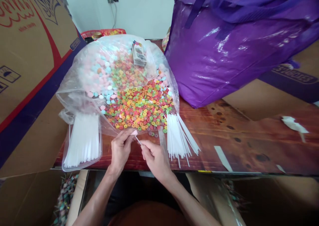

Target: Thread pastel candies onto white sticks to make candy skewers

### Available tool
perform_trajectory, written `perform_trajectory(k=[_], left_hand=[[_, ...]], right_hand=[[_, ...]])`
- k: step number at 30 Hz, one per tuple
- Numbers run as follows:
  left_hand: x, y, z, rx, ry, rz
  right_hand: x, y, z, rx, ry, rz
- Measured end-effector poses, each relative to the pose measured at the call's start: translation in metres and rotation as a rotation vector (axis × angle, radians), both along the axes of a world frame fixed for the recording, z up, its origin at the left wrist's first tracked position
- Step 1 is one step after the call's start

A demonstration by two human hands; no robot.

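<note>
The left hand [121,148] pinches a pink candy [134,133]; the right hand [156,158] pinches a white stick [138,140] touching it. Ring candies [142,109] lie just beyond this grip.

From my end I see the candy [134,133], small, pale pink and rounded, partly covered, poised over the table [199,129] just at the near edge of the spread of rings [142,109]. The stick [138,140] is thin, straight and whitish. I see it slant down to the right from the candy, its upper end meeting the underside; I cannot tell whether the tip sits inside. Its lower end is hidden from me.
</note>
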State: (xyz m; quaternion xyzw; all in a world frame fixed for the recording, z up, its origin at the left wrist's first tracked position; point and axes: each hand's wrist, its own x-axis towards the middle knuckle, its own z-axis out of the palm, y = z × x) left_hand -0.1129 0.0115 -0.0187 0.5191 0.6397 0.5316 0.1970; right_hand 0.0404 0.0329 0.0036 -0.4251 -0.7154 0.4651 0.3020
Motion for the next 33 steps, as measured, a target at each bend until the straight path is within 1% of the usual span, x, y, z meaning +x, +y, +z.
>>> perform_trajectory(k=[2,5,7,9,11,14,17,19,24,27,29,33], left_hand=[[0.004,-0.002,0.002,0.028,0.062,-0.006],[0.013,-0.004,0.006,0.032,0.116,-0.074],[0.018,-0.005,0.008,0.018,0.126,-0.134],[0.020,-0.001,0.007,0.005,0.139,-0.154],[0.019,0.008,0.005,-0.026,0.194,-0.111],[0.015,0.025,0.001,-0.145,0.379,-0.012],[0.012,0.037,-0.001,-0.265,0.518,-0.014],[0.011,0.039,-0.002,-0.286,0.515,-0.032],[0.004,0.035,-0.004,-0.175,0.364,-0.003],[-0.001,0.035,-0.005,-0.127,0.353,0.056],[-0.003,0.037,-0.004,-0.124,0.399,0.062],[-0.002,0.042,-0.002,-0.212,0.609,-0.025]], right_hand=[[-0.006,-0.003,-0.002,-0.024,0.036,-0.048],[-0.010,0.001,-0.004,-0.067,0.052,-0.117],[-0.006,0.007,-0.005,-0.080,0.047,-0.144],[0.002,0.012,-0.008,-0.066,0.019,-0.156],[0.014,0.016,-0.010,-0.036,-0.042,-0.176],[0.029,0.015,-0.013,-0.008,-0.132,-0.215],[0.034,0.011,-0.013,0.013,-0.147,-0.211],[0.031,0.008,-0.012,0.026,-0.138,-0.192],[0.024,0.004,-0.014,0.042,-0.132,-0.145],[0.023,0.003,-0.016,0.055,-0.134,-0.132],[0.023,0.003,-0.017,0.066,-0.139,-0.127],[0.022,0.001,-0.017,0.084,-0.129,-0.110]])
